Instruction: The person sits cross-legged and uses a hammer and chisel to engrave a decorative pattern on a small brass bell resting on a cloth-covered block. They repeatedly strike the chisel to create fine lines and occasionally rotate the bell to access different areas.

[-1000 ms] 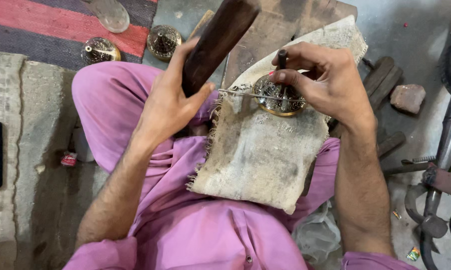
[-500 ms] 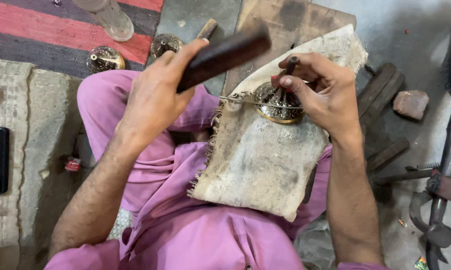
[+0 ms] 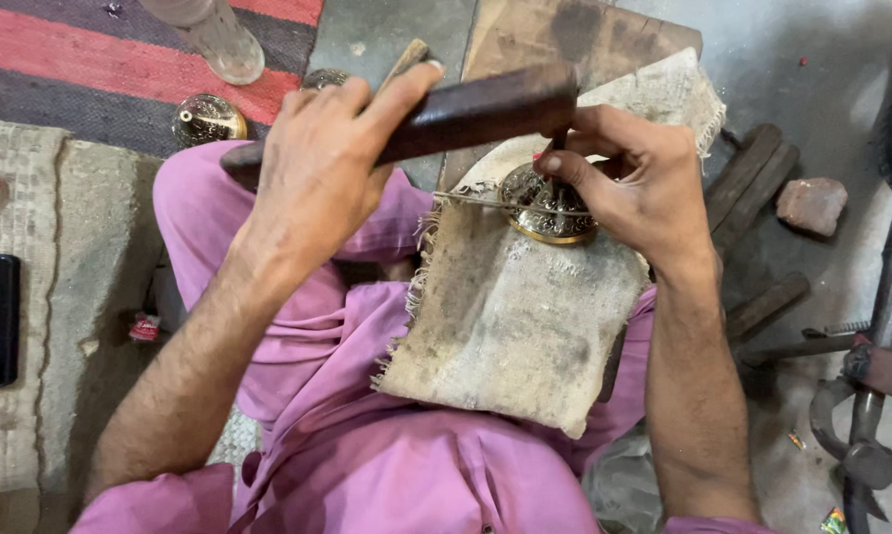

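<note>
the left hand (image 3: 317,168), grip wrapped round a wooden mallet (image 3: 446,114) lying crosswise just above the brass bowl (image 3: 545,208), hangs over a punch (image 3: 559,141) pinched upright by the right hand (image 3: 644,188) on that bowl, atop burlap (image 3: 515,316).

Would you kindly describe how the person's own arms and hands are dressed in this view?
Both forearms are bare. The left hand and right hand wear no gloves, and no rings, watch or bracelets are visible. Pink sleeves are pushed up to about the elbows, matching the pink garment over the lap.
</note>
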A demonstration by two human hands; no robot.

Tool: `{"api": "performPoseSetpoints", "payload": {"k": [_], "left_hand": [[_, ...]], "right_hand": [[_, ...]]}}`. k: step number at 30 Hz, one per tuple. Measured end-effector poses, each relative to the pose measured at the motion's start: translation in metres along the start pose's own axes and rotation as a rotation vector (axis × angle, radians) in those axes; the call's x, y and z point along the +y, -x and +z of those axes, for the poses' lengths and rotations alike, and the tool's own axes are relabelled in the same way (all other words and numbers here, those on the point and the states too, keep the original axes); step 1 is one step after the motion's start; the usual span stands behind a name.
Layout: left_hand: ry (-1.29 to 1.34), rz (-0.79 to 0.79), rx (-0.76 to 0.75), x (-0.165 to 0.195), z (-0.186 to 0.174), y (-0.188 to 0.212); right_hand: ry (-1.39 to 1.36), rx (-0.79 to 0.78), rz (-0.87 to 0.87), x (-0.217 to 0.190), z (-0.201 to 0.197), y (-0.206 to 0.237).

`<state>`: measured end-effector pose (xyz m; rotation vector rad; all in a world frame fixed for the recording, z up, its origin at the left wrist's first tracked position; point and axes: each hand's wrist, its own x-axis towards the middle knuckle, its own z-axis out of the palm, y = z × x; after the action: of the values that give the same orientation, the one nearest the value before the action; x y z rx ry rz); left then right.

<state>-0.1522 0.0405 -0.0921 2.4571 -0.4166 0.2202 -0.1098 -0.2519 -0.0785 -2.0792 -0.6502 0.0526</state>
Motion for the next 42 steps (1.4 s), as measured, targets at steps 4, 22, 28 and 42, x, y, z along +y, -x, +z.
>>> {"api": "performPoseSetpoints", "payload": {"k": [4,22,28,42], "left_hand": [[0.299,-0.007,0.043,0.002,0.000,-0.002],[0.346,0.186,0.155,-0.005,0.007,-0.016],[0.375,0.205,0.125,-0.002,0.006,-0.021],[-0.284,0.208,0.174,-0.008,0.016,-0.016]], "right_hand": [[0.001,0.006,-0.003,0.002,0.000,-0.001],[-0.111,0.021,0.057,0.008,0.001,-0.001],[-0.117,0.004,0.014,0.013,0.000,-0.002],[-0.138,-0.022,0.009,0.014,-0.001,-0.001]]}}
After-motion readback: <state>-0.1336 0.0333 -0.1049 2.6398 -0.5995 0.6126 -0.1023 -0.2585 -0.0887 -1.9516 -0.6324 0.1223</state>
